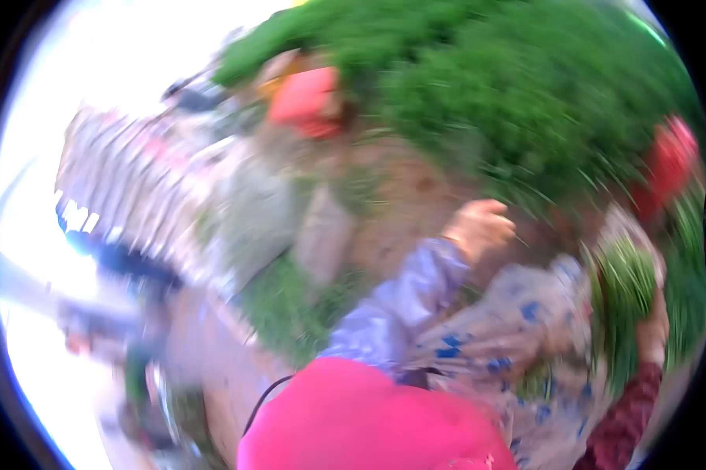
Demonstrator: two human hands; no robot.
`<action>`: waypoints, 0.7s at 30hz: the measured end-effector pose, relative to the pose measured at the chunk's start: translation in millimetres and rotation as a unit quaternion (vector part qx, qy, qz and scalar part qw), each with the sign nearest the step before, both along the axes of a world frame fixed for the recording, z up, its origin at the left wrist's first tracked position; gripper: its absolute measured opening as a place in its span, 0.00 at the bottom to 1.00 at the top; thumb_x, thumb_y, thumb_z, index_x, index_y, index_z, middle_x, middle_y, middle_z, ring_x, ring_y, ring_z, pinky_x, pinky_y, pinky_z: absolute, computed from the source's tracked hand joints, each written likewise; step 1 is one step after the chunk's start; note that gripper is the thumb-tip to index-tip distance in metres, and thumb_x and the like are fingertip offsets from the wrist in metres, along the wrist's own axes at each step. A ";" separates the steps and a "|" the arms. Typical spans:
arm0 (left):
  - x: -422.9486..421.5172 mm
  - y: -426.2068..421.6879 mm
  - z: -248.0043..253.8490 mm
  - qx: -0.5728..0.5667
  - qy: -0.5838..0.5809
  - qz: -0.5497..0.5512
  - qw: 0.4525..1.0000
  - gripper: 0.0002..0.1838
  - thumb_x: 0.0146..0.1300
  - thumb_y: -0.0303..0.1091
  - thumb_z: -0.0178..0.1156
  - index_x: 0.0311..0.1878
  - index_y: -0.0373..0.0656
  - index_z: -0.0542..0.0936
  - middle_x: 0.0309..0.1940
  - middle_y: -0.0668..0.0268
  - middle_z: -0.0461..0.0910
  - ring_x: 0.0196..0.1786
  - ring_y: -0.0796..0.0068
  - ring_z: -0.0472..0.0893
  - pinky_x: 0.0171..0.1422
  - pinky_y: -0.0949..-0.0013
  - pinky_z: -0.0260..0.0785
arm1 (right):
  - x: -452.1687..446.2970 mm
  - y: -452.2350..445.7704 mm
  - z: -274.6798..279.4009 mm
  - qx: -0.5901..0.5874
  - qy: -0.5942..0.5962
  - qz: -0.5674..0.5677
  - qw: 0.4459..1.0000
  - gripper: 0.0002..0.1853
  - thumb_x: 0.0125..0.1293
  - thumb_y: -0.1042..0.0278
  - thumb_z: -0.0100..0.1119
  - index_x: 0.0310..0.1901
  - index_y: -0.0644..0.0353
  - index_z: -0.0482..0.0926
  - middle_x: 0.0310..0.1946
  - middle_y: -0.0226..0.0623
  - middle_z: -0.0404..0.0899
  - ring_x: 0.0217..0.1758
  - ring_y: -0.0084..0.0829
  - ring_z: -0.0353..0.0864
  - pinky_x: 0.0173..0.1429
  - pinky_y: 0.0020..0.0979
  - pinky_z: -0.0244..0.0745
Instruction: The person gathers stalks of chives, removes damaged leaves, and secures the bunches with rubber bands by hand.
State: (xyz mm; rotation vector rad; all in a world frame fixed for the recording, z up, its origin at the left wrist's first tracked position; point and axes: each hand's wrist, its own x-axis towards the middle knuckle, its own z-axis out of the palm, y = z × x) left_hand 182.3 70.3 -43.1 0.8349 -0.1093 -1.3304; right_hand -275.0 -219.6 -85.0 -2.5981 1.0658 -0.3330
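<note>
My left hand (478, 229), in a shiny lavender sleeve, is raised over the brown ground in front of the green pile. Its fingers are loosely bent and somewhat apart, blurred, with nothing visible in them. At the right, my right hand (654, 329), in a maroon sleeve, is closed on the side of a bunch of thin green stalks (626, 274), like chives. A pale wrapper edge shows behind that bunch. Between the hands lies a crumpled whitish plastic sheet (517, 309) with blue marks. A pink rounded shape (369, 419), perhaps a cap brim, covers the bottom middle.
A big heap of greens (525, 86) fills the upper right. Farther back stands a red-orange object (310, 102); a blurred red thing (670, 160) is at the far right. Pale sacks (259, 211) and loose greens (290, 305) lie left. A blurred person (141, 376) is at lower left.
</note>
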 end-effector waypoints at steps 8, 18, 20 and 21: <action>23.1 82.0 12.5 0.219 -0.156 0.114 0.956 0.23 0.63 0.29 0.58 0.62 0.44 0.68 0.43 0.59 0.82 0.43 0.67 0.82 0.50 0.62 0.74 | 57.1 -73.5 -9.6 0.038 -0.019 -0.029 0.999 0.47 0.51 0.90 0.45 0.75 0.50 0.51 0.68 0.48 0.65 0.69 0.45 0.67 0.66 0.32 0.64; 51.5 135.5 -5.4 0.269 -0.135 0.147 0.942 0.21 0.66 0.29 0.54 0.63 0.45 0.68 0.44 0.58 0.82 0.45 0.65 0.82 0.54 0.59 0.72 | -67.5 -23.4 -23.4 0.041 -0.007 -0.109 0.993 0.45 0.54 0.89 0.44 0.76 0.48 0.51 0.65 0.50 0.68 0.67 0.46 0.69 0.65 0.32 0.64; 45.0 114.3 -11.2 0.241 -0.126 0.115 0.956 0.20 0.67 0.29 0.54 0.62 0.45 0.68 0.44 0.59 0.82 0.45 0.65 0.82 0.53 0.60 0.73 | -75.3 -10.8 -10.1 0.045 0.030 -0.137 0.989 0.45 0.55 0.89 0.44 0.75 0.48 0.51 0.66 0.48 0.68 0.68 0.45 0.68 0.66 0.31 0.63; 40.7 102.1 -14.3 0.227 -0.132 0.092 0.960 0.19 0.67 0.30 0.54 0.61 0.45 0.70 0.43 0.58 0.82 0.45 0.65 0.82 0.52 0.60 0.74 | -78.4 -11.7 -4.8 0.052 0.062 -0.161 0.984 0.44 0.55 0.89 0.43 0.75 0.48 0.51 0.67 0.46 0.67 0.69 0.44 0.68 0.67 0.30 0.62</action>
